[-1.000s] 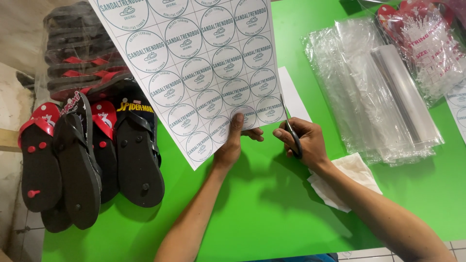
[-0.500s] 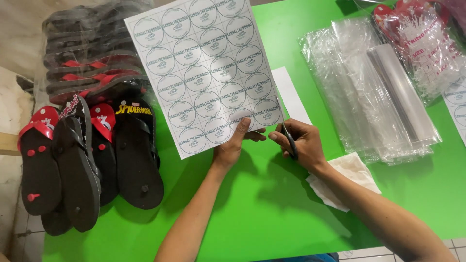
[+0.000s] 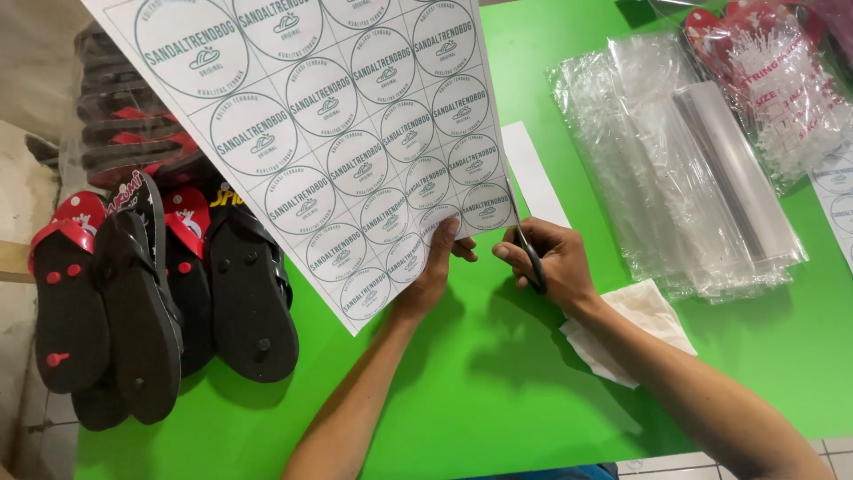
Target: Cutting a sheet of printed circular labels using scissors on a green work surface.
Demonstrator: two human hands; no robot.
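My left hand (image 3: 434,271) grips the lower corner of a white sheet (image 3: 329,124) printed with rows of round labels, and holds it tilted up over the green table (image 3: 498,373). The sheet fills the upper left of the view. My right hand (image 3: 546,260) holds a pair of scissors (image 3: 526,244) with dark handles. Its blades point up along the sheet's right edge.
Black and red flip-flops (image 3: 151,302) lie in a pile at the left. A stack of clear plastic bags (image 3: 684,169) sits at the right, with a bagged red item (image 3: 773,71) behind it. A narrow white paper strip (image 3: 533,173) and a crumpled white paper (image 3: 635,324) lie near my right arm.
The label sheet has been lifted closer to the camera and fills more of the view. Both hands stay at its lower right corner.
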